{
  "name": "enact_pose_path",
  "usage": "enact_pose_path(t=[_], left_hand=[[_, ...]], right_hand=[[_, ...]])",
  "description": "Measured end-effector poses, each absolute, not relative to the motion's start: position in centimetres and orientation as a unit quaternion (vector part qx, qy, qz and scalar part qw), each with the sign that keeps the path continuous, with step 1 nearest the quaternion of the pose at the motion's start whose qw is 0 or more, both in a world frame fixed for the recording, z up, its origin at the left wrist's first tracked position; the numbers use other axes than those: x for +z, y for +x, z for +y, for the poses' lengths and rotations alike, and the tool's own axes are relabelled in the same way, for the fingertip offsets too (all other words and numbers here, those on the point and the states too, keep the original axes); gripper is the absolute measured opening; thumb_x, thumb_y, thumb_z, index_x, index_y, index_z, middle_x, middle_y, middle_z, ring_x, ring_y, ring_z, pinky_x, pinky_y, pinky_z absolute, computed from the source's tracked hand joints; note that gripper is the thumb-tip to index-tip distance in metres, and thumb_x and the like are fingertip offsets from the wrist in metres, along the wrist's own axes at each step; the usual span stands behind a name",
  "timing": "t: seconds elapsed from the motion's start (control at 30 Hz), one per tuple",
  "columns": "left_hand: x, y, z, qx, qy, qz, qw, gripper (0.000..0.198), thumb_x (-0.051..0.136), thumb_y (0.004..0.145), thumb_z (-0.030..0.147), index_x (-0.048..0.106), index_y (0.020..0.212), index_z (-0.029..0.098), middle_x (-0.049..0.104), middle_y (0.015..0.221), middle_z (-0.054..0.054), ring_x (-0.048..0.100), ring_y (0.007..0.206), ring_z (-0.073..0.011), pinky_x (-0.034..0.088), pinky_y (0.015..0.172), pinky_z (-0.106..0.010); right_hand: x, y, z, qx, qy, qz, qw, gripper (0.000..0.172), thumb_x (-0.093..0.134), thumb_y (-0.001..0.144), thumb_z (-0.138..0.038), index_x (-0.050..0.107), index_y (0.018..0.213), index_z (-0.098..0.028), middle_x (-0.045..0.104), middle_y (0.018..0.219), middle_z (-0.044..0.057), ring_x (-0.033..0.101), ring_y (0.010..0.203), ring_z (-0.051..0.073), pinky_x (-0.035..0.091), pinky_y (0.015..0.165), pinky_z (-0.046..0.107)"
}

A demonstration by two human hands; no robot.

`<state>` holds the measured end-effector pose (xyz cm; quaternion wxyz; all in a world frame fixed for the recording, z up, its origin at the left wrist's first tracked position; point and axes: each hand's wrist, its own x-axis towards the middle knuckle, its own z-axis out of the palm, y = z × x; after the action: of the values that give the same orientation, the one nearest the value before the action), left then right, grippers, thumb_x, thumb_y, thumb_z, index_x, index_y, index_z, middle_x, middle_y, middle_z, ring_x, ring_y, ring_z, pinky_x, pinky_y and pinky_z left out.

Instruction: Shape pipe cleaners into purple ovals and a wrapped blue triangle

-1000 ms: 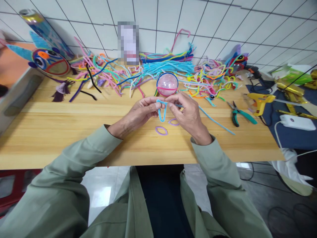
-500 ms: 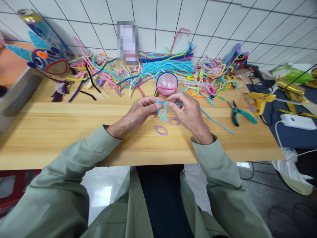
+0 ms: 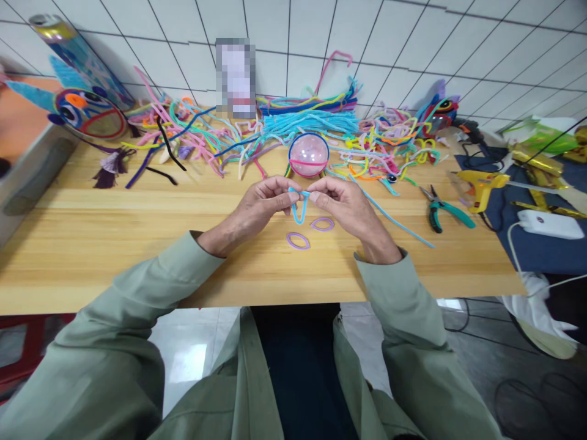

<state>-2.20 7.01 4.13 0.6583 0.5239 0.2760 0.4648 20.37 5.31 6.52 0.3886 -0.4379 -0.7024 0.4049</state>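
Both hands pinch a light blue pipe cleaner [image 3: 299, 208] just above the wooden table [image 3: 137, 244]. My left hand [image 3: 261, 205] grips the left top of its bent, narrow loop. My right hand [image 3: 342, 205] grips the right top, and the long free end [image 3: 394, 223] trails off to the right over the table. Two small purple pipe-cleaner ovals [image 3: 298, 241] [image 3: 322, 224] lie flat below the hands. A clear pink ball [image 3: 309, 155] with a blue rim sits just behind them.
A tangled heap of coloured pipe cleaners [image 3: 257, 131] runs along the back by the tiled wall. Teal-handled pliers [image 3: 443, 209] and a yellow glue gun [image 3: 481, 186] lie at the right. A pipe-cleaner face figure [image 3: 87, 113] stands back left. A white adapter [image 3: 550, 223] rests on blue cloth.
My right hand has slid left toward my left hand, closing the gap at the top of the blue loop. The loop looks narrower. The purple ovals and the ball have not moved.
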Motion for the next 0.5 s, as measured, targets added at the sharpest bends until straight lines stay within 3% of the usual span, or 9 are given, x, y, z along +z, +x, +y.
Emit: enact_pose_path(t=[0.3,0.5], left_hand=[[3.70,-2.09,7.25,0.453,0.541,0.272,0.654,0.044,0.103,0.076,0.049,0.076,0.096,0.020,0.072,0.078,0.002,0.066,0.066,-0.0106,0.054,0.063,-0.022],[3.67,-2.01,7.04,0.428,0.577,0.288,0.633,0.042,0.101,0.078,0.047,0.071,0.086,0.018,0.071,0.073,0.002,0.064,0.066,-0.0107,0.053,0.064,-0.023]], right_hand=[[6.70,20.27,5.13,0.419,-0.456,-0.689,0.377,0.030,0.079,0.095,-0.053,0.078,0.096,-0.023,0.074,0.086,0.002,0.063,0.081,0.019,0.048,0.070,0.032],[6.69,19.91,4.75,0.423,-0.457,-0.674,0.397,0.029,0.083,0.094,-0.053,0.076,0.099,-0.025,0.072,0.088,0.001,0.062,0.080,0.017,0.048,0.064,0.029]])
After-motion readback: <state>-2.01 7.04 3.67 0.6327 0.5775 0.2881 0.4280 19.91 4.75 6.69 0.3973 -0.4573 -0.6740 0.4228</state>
